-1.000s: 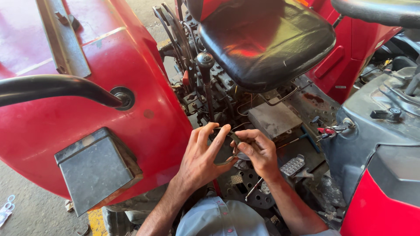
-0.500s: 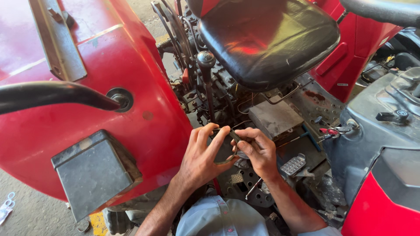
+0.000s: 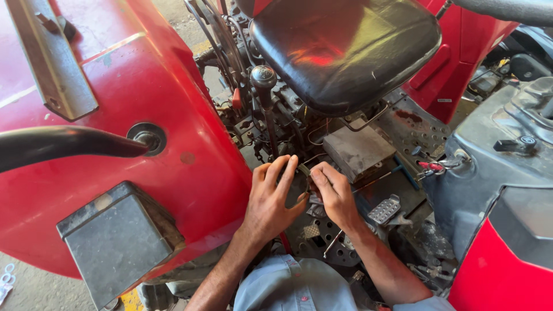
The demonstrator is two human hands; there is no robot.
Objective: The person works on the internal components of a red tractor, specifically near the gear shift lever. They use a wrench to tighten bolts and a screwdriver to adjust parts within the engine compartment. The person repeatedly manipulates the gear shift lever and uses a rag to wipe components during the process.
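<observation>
Nearest to you, your blue-grey sleeves (image 3: 294, 285) sit at the bottom of the view, and both forearms reach forward into the floor area of a red tractor. Your left hand (image 3: 271, 201) is curled, fingers bent over the top of a small dark metal part (image 3: 303, 171), with the thumb pressing up from below. Your right hand (image 3: 333, 193) meets it from the other side, fingertips pinched narrowly on the same part, so the two hands touch around it; what the part is fixed to is hidden behind your fingers. Just beside your right wrist lies a ribbed metal pedal (image 3: 384, 209), and under your hands is a perforated, greasy floor plate (image 3: 331, 239). To your left, a grey metal box (image 3: 118, 242) hangs from the big red fender (image 3: 132, 86), with a black hose (image 3: 63, 145) entering a round hole in it. Just beyond your fingers stands a lever with a black round knob (image 3: 264, 76), and to its right a flat grey block (image 3: 358, 151) rests among wires. Further out, the black seat (image 3: 345, 52) overhangs the linkages, and a grey console (image 3: 501, 150) rises at your right.
</observation>
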